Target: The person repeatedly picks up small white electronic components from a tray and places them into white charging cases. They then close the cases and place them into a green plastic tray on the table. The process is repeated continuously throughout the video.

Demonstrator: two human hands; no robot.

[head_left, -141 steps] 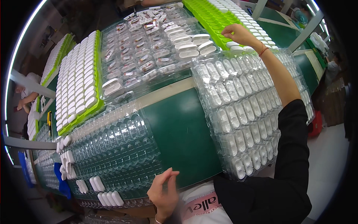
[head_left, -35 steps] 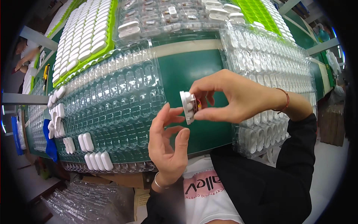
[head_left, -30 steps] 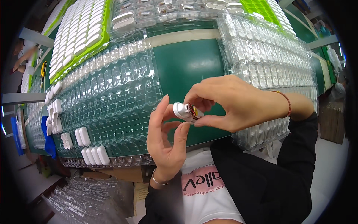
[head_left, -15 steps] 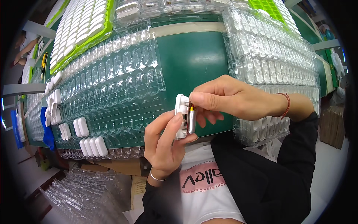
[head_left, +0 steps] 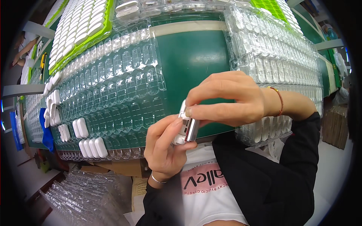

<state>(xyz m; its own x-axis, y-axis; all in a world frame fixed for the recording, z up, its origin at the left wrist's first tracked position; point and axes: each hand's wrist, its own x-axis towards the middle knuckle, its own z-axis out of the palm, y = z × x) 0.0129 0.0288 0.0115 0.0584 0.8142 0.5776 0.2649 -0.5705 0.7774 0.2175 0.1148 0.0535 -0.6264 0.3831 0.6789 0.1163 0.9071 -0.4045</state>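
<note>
Both hands meet over the near edge of the green table on a small white earbud charging case insert. A silver battery runs along its right side, and dark port openings show on its face. My left hand grips the lower end between thumb and fingers. My right hand is closed on the upper end, thumb and index finger pinching it. The insert stands tilted, its top leaning slightly right. Fingers cover part of both ends, so any wires or circuit board there are mostly hidden.
A clear blister tray lies left of my hands, with several white case shells on it. Stacked clear trays holding white parts stand at right. A green tray of white shells is far left. A blue cloth hangs at the left.
My right hand has shifted its grip, with index finger and thumb now closed over the insert's top. The insert has tilted to the right, and the yellow bit by the battery is covered.
</note>
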